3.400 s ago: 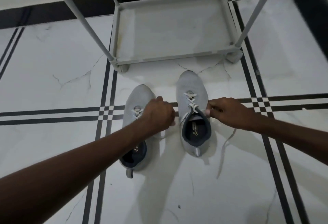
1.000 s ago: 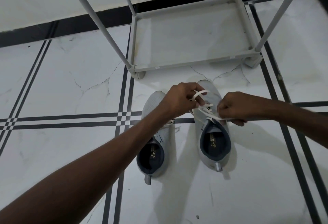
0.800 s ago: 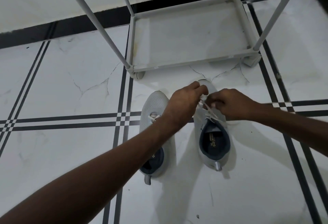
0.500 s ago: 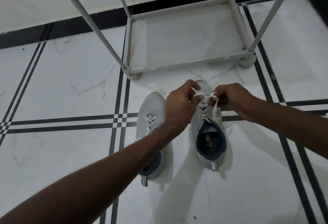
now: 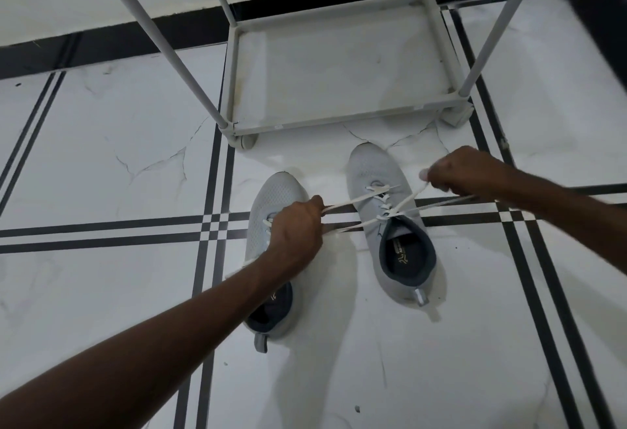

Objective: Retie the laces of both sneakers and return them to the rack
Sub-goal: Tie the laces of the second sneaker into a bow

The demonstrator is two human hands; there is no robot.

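Note:
Two grey sneakers stand side by side on the white tiled floor, toes toward the rack. On the right sneaker (image 5: 376,174) the white laces (image 5: 390,214) cross at a knot near its collar and stretch out taut to both sides. My left hand (image 5: 297,228) is closed on the lace loop pulled leftward, and it hangs over the left sneaker (image 5: 274,197), hiding that shoe's tongue. My right hand (image 5: 464,170) is closed on the lace loop pulled to the right, beside the right sneaker's toe. A loose lace of the left sneaker trails by my left wrist.
A white metal shoe rack (image 5: 339,119) stands just beyond the sneakers, its lowest shelf bare and its slanted poles rising on either side. Black stripe lines cross the floor under the shoes. A black skirting band runs along the wall behind.
My hands were together over the right sneaker's laces, forming loops. They have now drawn apart, left hand leftward and right hand rightward, pulling the laces tight.

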